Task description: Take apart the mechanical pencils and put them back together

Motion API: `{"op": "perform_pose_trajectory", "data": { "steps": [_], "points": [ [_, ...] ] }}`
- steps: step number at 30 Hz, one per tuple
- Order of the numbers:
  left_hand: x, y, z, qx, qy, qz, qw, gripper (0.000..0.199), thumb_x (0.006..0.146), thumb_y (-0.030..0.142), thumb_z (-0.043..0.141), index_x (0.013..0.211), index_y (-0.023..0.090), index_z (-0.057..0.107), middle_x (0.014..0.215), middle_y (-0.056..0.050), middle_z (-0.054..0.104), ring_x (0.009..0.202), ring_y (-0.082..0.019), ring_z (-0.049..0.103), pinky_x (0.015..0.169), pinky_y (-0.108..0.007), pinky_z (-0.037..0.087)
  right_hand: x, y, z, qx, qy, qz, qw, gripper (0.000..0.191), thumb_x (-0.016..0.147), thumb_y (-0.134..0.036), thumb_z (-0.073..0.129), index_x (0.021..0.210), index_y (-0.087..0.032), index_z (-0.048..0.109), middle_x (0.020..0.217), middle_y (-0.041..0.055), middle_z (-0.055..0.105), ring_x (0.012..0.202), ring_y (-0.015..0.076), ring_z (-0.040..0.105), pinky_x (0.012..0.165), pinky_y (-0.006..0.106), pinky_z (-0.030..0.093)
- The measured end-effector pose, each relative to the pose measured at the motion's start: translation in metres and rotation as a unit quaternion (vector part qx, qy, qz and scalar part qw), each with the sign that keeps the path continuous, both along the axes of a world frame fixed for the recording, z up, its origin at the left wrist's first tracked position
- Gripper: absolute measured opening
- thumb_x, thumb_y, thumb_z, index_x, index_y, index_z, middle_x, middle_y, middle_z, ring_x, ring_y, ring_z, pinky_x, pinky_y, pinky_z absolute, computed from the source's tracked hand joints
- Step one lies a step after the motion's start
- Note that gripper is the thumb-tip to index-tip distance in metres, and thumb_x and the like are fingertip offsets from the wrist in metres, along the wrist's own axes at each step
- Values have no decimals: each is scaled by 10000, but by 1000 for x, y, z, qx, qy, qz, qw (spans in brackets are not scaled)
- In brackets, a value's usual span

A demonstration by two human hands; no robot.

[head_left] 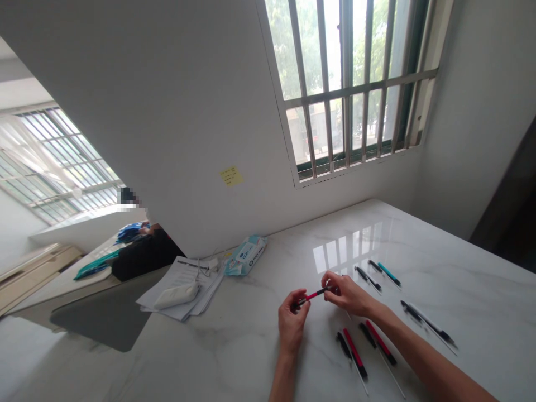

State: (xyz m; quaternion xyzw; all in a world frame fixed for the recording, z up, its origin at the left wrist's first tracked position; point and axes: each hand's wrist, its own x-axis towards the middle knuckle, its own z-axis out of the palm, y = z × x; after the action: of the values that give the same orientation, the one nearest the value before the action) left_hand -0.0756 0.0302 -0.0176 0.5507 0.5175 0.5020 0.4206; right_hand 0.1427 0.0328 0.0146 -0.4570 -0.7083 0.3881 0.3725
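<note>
A red and black pen (pixel 314 295) is held between my two hands above the white marbled table (pixel 234 340). My left hand (pixel 293 321) pinches its red end, and my right hand (pixel 345 293) grips the black end. Below my right forearm lie red pen barrels (pixel 354 349) with black parts and thin white refills. Beyond that forearm are a teal barrel (pixel 388 273), smaller black pieces (pixel 368 278) and a long black pen part (pixel 429 322) beside a thin refill.
Papers (pixel 201 298) with a white device (pixel 178 295) on them lie left of a blue wipes pack (pixel 246 255). A yellow note (pixel 231 176) is on the wall under a barred window. A person in black (pixel 144 257) is at the far left.
</note>
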Motion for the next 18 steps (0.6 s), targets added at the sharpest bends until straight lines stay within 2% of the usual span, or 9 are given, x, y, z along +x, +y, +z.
{"op": "perform_pose_trajectory", "data": {
  "steps": [8,11,15,18],
  "points": [
    [0,-1,2,-1,1,-1,1000,345,739,362,800,1025,169,799,943,-102,777,901,-235,715,792,-310,538,1,-1,4,27,-28,-16,999,47,887,-254,601,918,-227,578,788,-10,685,653,151,591,636,268,425],
    [0,-1,1,0,-2,-1,1000,353,732,363,806,1027,170,797,942,-102,778,889,-233,714,783,-310,537,1,-1,3,24,-22,-17,999,80,881,-251,609,951,-227,579,820,-8,690,651,147,589,632,267,420],
    [0,-1,2,-3,-6,-1,1000,356,719,362,815,1019,171,798,941,-100,777,894,-233,713,781,-305,533,0,0,1,18,-21,-11,1000,37,898,-260,587,907,-226,576,719,-29,642,597,141,551,595,265,388],
    [0,-1,2,-3,-3,-3,1000,349,726,357,809,1021,171,798,952,-101,777,904,-234,713,789,-306,529,1,-1,1,17,-10,-9,1000,36,902,-258,574,894,-224,572,728,-25,644,599,139,543,596,265,385]
  ]
}}
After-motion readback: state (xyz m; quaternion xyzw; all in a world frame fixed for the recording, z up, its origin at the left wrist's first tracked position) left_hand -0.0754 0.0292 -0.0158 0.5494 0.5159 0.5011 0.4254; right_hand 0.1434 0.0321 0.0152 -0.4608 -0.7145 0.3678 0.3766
